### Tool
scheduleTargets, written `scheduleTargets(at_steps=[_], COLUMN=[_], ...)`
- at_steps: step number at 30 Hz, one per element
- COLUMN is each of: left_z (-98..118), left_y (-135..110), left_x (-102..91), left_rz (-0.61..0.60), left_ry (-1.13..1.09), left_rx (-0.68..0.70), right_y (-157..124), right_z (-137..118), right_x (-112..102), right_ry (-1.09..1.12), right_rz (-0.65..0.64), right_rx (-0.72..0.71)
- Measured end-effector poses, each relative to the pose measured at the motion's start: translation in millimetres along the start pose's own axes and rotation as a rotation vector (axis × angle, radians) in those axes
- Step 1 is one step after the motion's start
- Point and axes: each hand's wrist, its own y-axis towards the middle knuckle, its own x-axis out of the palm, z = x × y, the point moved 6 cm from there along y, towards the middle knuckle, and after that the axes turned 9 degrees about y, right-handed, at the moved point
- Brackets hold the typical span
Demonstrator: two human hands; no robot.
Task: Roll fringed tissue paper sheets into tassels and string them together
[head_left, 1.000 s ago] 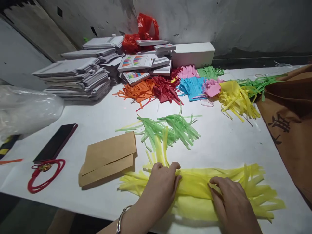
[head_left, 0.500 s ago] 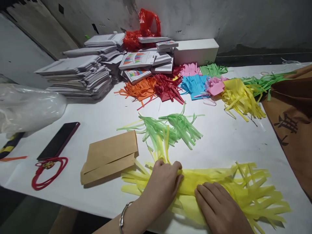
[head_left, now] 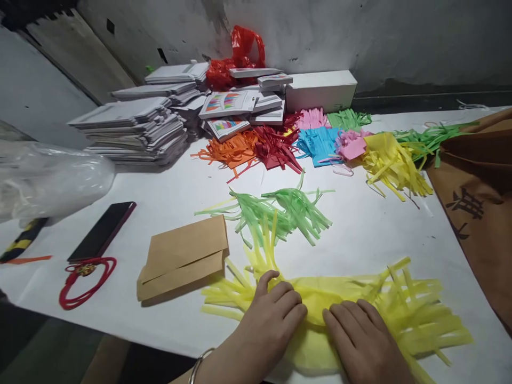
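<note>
A sheet of yellow fringed tissue paper lies along the near edge of the white table. My left hand presses flat on its middle part, fingers stretched out. Close beside it, my right hand also lies on the yellow paper with fingers extended. The paper is bunched into a roll between the two hands. Green fringed paper lies just behind, and a brown paper envelope sits to the left of my left hand.
Piles of orange, red, blue, pink, green and yellow fringed paper lie at the back. Stacks of white packets, a white box and a red bag stand behind. A phone, red cord, plastic bag and brown cloth flank the table.
My right hand slid left along the yellow paper toward my left hand. The paper's middle has gathered into a tighter roll and its fringe ends have shifted.
</note>
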Motion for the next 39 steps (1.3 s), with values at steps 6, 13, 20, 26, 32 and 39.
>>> scheduleTargets(at_steps=[6, 13, 20, 26, 32, 39], left_z=[-11.4, -27.6, -32.9, -26.1, -2.2, -5.3], left_y=[-6.1, 17.6, 27.8, 23.1, 18.3, 9.5], left_x=[-4.5, 4.8, 13.6, 4.8, 2.1, 5.5], left_rz=[-0.010, -0.310, -0.384, -0.282, -0.166, -0.123], left_ry=[0.002, 0.229, 0.277, 0.271, 0.197, 0.102], left_rx=[-0.131, -0.276, -0.261, -0.291, 0.031, 0.081], right_y=[-3.1, 13.4, 19.1, 23.8, 32.2, 14.8], right_z=[20.8, 29.9, 26.9, 1.6, 0.2, 4.8], right_x=[-8.1, 0.0, -9.0, 6.8, 7.5, 7.6], right_ry=[0.134, -0.117, -0.212, 0.076, 0.129, 0.021], right_rz=[-0.054, -0.220, -0.086, -0.032, -0.024, 0.008], right_rx=[0.187, 0.332, 0.291, 0.010, 0.075, 0.047])
